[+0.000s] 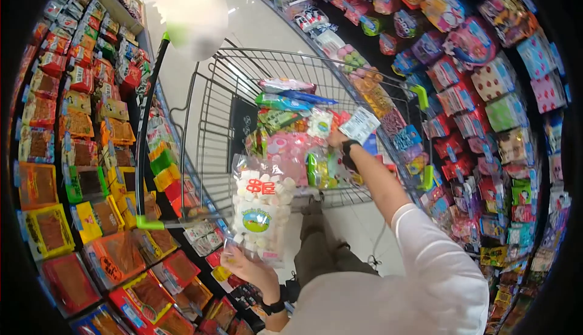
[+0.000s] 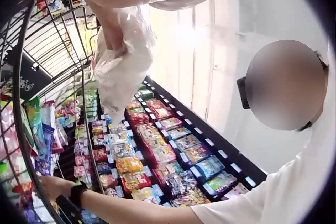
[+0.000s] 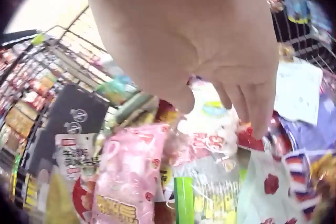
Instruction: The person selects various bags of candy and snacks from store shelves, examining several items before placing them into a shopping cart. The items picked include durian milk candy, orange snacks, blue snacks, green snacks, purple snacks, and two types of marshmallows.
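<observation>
In the head view my left hand (image 1: 252, 268) grips a large clear bag of white marshmallows (image 1: 262, 204) by its lower end, upright in front of the cart. The left wrist view shows the thumb (image 2: 111, 32) pressed on the crinkled bag (image 2: 126, 66). My right hand (image 3: 194, 35) reaches down into the shopping cart (image 1: 225, 92), its fingers extended loosely over the packed snacks. Right beneath its fingertips lies a smaller marshmallow bag (image 3: 207, 124), seen in the head view as a white bag (image 1: 320, 122). A white printed packet (image 1: 360, 124) lies beside that hand.
Pink candy bags (image 1: 285, 153) and a green-edged bag (image 1: 320, 168) fill the cart, with a black panel (image 1: 244, 127) at its left side. Shelves of packaged snacks (image 1: 79, 153) stand on the left, and racks of candy (image 1: 461, 92) on the right. Floor (image 1: 261, 19) shows ahead.
</observation>
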Demonstrator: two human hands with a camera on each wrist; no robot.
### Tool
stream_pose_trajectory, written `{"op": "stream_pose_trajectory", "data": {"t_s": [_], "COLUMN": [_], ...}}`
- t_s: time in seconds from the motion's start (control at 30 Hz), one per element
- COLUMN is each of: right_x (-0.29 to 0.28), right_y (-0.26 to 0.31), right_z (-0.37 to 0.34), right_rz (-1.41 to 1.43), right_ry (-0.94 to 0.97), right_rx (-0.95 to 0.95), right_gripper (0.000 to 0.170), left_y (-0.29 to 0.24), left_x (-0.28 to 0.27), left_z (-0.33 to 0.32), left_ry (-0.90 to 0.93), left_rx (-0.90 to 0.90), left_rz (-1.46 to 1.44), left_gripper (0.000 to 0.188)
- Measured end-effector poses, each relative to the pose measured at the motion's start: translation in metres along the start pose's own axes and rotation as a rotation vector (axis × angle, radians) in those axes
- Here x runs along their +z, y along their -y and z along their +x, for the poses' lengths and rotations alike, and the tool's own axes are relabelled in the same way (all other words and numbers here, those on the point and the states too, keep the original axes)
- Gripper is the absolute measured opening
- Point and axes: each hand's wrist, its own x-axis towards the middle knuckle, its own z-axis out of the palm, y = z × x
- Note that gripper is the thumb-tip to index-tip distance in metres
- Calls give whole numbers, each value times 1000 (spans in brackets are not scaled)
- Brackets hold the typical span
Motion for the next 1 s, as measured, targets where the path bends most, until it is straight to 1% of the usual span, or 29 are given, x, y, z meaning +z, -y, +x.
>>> {"op": "stream_pose_trajectory", "data": {"t_s": [0.03,0.07,0.1,0.13,0.17,0.2,0.23,0.27,0.3,0.33,0.37,0.4,0.43,0.47,0.5,0.53,0.57,0.6,0.67,0.7,0.73,0.8,0.83,0.87,0.9,0.93,0.97,1.0], "right_x": [37,-17,-11,-2,6,19,26,34,37,18,-15,-36,-29,-28,-33,-44,-59,-80,-141,-169,-208,-262,-291,-313,-321,-338,-352,-358], "right_y": [-25,33,29,17,10,-2,-9,-15,-17,0,35,63,67,69,71,75,76,83,105,110,125,137,154,170,176,187,199,210], "right_z": [18,-22,-22,-27,-25,-15,-7,1,5,-2,-22,-35,-35,-33,-30,-31,-34,-46,-89,-117,-155,-228,-274,-320,-355,-391,-432,-469], "right_rz": [189,-12,131,257,201,145,143,227,312,314,362,409,456,460,572,683,806,813,546,490,380,319,264,217,259,262,303,349], "right_ry": [-119,110,290,341,301,258,251,254,258,251,285,320,250,244,251,252,213,190,-98,-202,-198,-249,-249,-250,-352,-419,-396,-375], "right_rx": [7,132,312,348,324,299,307,348,388,393,418,444,423,427,441,450,424,422,114,-95,-137,-286,-307,-315,-409,-365,-406,-448], "right_gripper": [49,57,68,74,79,84,84,82,82,82,80,80,60,60,47,34,28,28,23,24,25,25,23,21,17,17,16,15], "left_y": [17,20,20,23,42,49,55,59,54,55,54,53,51,63,86,79,69,68,78,75,76,85,86,83,76,68,39,15], "left_x": [5,24,49,66,70,77,83,90,95,98,96,95,96,87,72,75,77,76,78,77,76,75,73,68,73,86,88,83], "left_z": [14,21,26,33,50,57,62,66,63,65,66,66,65,73,87,89,85,86,93,95,99,108,114,109,104,93,73,59], "left_ry": [65,68,27,-13,50,58,51,41,82,90,132,174,179,188,284,381,480,499,534,588,625,727,793,867,894,918,1010,1091], "left_rx": [209,201,239,275,339,330,352,376,340,339,262,184,186,185,206,229,270,275,342,389,396,396,438,443,387,326,468,474], "left_rz": [155,165,206,246,252,252,221,190,207,204,177,149,102,102,144,182,181,167,169,204,182,178,236,234,154,67,118,119], "left_gripper": [36,36,40,45,52,52,51,49,47,47,47,47,34,34,28,25,26,26,28,29,29,29,30,30,30,30,30,30]}}
